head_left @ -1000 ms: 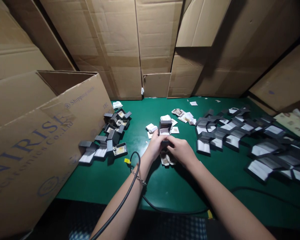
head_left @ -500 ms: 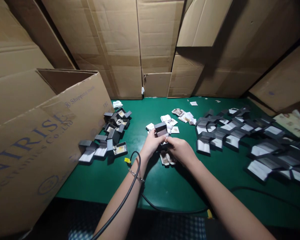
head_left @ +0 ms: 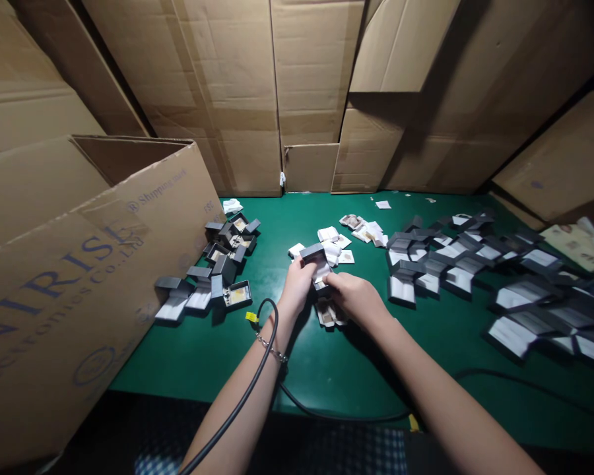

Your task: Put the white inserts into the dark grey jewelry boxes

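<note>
Head view: both forearms stretch forward from the lower edge and meet above the middle of the green table (head_left: 327,369). The left hand (head_left: 297,285) curls its fingers around the side of a small grey box (head_left: 317,259). The box is held just above the table with its lid tilted open. The right hand (head_left: 357,297), knuckles up, pinches the box's near end. A black cable (head_left: 250,389) drapes over the left forearm beside a bracelet (head_left: 272,349). Another open box (head_left: 328,315) lies just under the hands.

Green table (head_left: 336,369), dark grey boxes (head_left: 406,251) with white linings, brown cartons (head_left: 237,92), black cable (head_left: 237,409)
</note>
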A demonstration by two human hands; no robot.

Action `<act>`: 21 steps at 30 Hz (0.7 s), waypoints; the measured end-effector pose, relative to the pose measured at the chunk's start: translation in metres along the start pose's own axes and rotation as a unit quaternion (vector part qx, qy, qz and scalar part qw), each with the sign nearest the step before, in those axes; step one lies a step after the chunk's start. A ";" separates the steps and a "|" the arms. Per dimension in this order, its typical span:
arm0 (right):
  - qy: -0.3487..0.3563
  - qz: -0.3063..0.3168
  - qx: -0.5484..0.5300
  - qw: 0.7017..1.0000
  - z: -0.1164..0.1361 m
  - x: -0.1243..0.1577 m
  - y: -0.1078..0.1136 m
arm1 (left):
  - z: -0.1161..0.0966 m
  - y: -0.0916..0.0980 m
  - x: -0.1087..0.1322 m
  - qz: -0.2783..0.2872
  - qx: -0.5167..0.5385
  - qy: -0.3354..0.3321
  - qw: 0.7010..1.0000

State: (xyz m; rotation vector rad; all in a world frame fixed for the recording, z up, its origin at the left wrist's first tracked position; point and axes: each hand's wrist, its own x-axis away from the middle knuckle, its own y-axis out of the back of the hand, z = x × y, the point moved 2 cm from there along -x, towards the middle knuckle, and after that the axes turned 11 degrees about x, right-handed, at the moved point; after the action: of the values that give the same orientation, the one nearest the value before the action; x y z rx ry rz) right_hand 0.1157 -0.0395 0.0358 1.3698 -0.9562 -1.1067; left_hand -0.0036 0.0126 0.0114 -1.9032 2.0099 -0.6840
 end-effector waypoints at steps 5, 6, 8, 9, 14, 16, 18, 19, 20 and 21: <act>0.006 0.003 0.015 1.000 0.005 0.003 0.003 | -0.003 -0.004 0.005 -0.028 0.039 0.012 0.999; 0.004 0.004 0.015 1.000 0.005 0.003 0.003 | -0.004 -0.004 0.005 -0.033 0.043 0.012 0.998; 0.001 -0.002 0.003 1.000 0.006 0.002 0.003 | -0.005 -0.003 0.005 -0.043 0.041 0.006 0.998; 0.001 -0.007 -0.010 1.000 0.006 0.002 0.002 | -0.006 -0.003 0.005 -0.047 0.036 0.003 0.998; 0.008 -0.003 -0.097 0.995 0.004 0.000 0.000 | -0.009 -0.002 0.004 -0.043 0.016 -0.018 0.999; 0.010 0.006 -0.121 0.993 0.004 -0.001 0.001 | -0.008 -0.002 0.005 -0.031 0.014 -0.020 0.999; 0.008 0.016 -0.127 0.992 0.004 -0.001 0.003 | -0.006 -0.003 0.006 -0.024 0.003 -0.020 1.000; 0.007 0.020 -0.124 0.992 0.004 -0.001 0.003 | -0.005 -0.003 0.006 -0.026 -0.006 -0.020 0.999; 0.008 0.023 -0.119 0.993 0.004 -0.001 0.004 | -0.005 -0.002 0.006 -0.030 -0.014 -0.022 0.999; 0.012 0.024 -0.116 0.993 0.004 -0.001 0.004 | -0.004 -0.002 0.006 -0.035 -0.021 -0.026 0.999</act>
State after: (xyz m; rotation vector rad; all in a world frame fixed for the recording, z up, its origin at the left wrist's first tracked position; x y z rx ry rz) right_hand 0.1115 -0.0403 0.0396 1.1635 -0.8115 -1.1243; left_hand -0.0049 0.0068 0.0168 -2.0039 1.9492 -0.6081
